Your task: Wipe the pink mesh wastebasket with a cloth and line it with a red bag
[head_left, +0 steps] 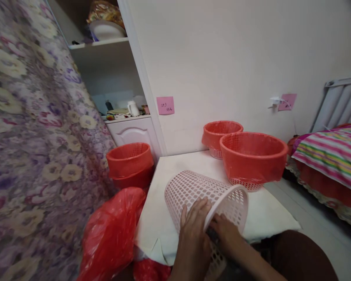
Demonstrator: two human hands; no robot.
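Note:
A pale pink plastic mesh basket [190,187] lies tilted on its side, its round mouth facing the lower right. Over its outer wall beside the rim rests my left hand [194,224], fingers along the mesh, holding the basket. My right hand [226,232] reaches to the mouth with curled fingers partly inside. Something dark shows by those fingertips, too hidden to name. Below the rim, more pale mesh [218,261] is visible between my forearms; I cannot tell whether it belongs to another basket.
Under the basket is a white-covered table [175,164]. Two baskets lined with red bags, a larger one [254,160] and a smaller one [222,127], stand at right. Left are another red-lined basket [130,164], a red plastic bag [114,230] and a floral curtain [46,136].

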